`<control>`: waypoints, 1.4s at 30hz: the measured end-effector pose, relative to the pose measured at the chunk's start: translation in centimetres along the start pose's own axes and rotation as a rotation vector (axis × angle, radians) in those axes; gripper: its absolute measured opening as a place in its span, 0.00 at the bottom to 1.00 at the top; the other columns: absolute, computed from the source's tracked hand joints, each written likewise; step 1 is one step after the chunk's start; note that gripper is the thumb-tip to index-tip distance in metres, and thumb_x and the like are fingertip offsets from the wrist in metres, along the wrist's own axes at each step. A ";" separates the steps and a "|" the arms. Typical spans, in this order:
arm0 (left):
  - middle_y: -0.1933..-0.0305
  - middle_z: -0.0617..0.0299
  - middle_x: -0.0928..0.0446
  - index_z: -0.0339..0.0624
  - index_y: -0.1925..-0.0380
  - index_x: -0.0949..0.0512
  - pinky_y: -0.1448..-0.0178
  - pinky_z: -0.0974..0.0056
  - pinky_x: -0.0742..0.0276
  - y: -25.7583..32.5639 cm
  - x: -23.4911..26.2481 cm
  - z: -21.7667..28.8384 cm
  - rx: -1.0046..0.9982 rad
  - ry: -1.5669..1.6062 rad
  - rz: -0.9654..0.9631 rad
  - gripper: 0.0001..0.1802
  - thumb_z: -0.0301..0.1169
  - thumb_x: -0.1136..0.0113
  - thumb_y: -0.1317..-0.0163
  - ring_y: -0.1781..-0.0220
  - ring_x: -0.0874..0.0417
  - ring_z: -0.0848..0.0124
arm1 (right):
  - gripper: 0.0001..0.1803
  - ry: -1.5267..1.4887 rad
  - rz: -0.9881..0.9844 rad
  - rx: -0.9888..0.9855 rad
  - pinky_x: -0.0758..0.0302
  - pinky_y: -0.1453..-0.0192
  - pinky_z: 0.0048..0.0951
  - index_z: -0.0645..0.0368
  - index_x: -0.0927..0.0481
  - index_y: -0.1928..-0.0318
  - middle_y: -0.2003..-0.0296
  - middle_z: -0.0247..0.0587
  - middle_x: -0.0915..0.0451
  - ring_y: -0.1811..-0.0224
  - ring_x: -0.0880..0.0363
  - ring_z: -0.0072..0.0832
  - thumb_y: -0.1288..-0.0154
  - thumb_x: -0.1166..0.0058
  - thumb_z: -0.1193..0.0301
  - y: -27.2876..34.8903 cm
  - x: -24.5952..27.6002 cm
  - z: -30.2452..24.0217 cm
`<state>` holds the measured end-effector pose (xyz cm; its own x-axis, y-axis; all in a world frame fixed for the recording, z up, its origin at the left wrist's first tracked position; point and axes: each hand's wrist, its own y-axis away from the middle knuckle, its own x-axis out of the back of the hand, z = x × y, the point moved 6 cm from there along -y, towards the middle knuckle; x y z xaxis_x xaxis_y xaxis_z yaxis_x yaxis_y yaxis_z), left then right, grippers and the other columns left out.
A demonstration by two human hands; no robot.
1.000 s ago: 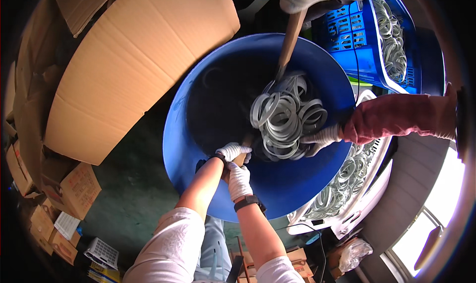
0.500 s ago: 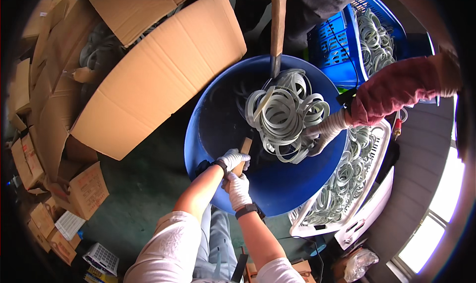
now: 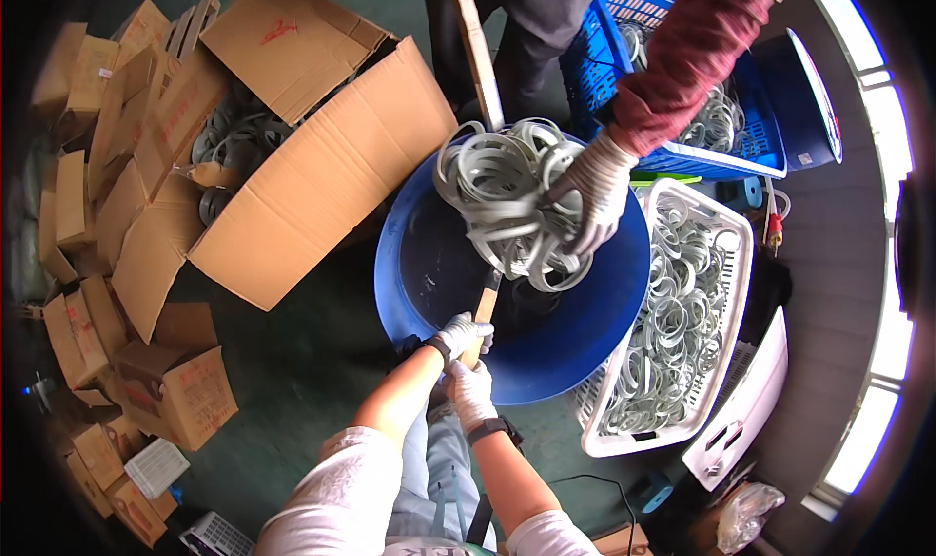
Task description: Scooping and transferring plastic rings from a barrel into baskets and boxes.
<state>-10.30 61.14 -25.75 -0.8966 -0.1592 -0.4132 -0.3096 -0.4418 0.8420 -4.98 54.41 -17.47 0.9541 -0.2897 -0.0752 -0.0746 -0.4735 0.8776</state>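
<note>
The person's left hand (image 3: 460, 336), in a white knitted glove, is closed around a flat, light-brown wooden handle (image 3: 486, 306), and the right hand (image 3: 472, 390), gloved alike, grips it just below. The handle slants up over a round, deep blue plastic tub (image 3: 517, 373), its dark far end reaching the lower edge of a heaped bundle of pale grey, flat-banded rings (image 3: 507, 191). The bundle lies over the far part of the tub, covering some of its rim. A co-worker's white-gloved hand (image 3: 597, 193), below a maroon sleeve (image 3: 682, 64), presses against the bundle's right side; how firmly it grasps, I cannot tell. From the top, a second wooden handle (image 3: 474, 49) comes down to the bundle's far edge. To the tub's right stands a white plastic basket (image 3: 612, 446) filled with similar rings; to its upper left, an open brown cardboard box (image 3: 331, 181).
</note>
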 end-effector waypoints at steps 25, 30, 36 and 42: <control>0.75 0.61 0.24 0.39 0.65 0.24 0.70 0.62 0.22 16.0 -11.3 -13.1 -0.052 -0.039 0.050 0.09 0.34 0.39 0.39 0.75 0.22 0.68 | 0.20 0.025 -0.298 0.073 0.22 0.57 0.31 0.66 0.26 0.51 0.60 0.42 0.20 0.62 0.19 0.33 0.44 0.43 0.74 15.4 14.7 6.2; 0.74 0.60 0.23 0.39 0.72 0.23 0.68 0.61 0.24 19.8 -13.8 -16.0 -0.040 -0.035 -0.081 0.11 0.36 0.37 0.43 0.74 0.22 0.68 | 0.13 0.050 -0.351 0.017 0.24 0.64 0.28 0.60 0.24 0.54 0.65 0.36 0.22 0.68 0.22 0.28 0.38 0.48 0.69 19.7 17.7 7.1; 0.80 0.58 0.25 0.37 0.74 0.23 0.72 0.60 0.25 23.9 -10.2 -17.7 -0.221 0.006 0.060 0.09 0.32 0.39 0.43 0.79 0.23 0.65 | 0.08 -0.042 -0.543 -0.177 0.27 0.64 0.25 0.53 0.23 0.61 0.72 0.30 0.24 0.69 0.26 0.24 0.34 0.47 0.63 31.6 19.9 5.1; 0.80 0.56 0.23 0.35 0.77 0.24 0.76 0.61 0.25 28.1 -8.0 -17.8 -0.220 0.062 0.055 0.08 0.29 0.39 0.46 0.81 0.22 0.65 | 0.11 0.018 -0.294 -0.196 0.25 0.64 0.31 0.58 0.27 0.68 0.74 0.36 0.27 0.70 0.26 0.29 0.30 0.52 0.65 28.4 31.5 7.0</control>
<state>-6.15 34.29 -4.97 -0.8871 -0.2388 -0.3951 -0.1787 -0.6114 0.7709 20.91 26.04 1.82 0.9318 -0.1494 -0.3309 0.2591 -0.3652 0.8942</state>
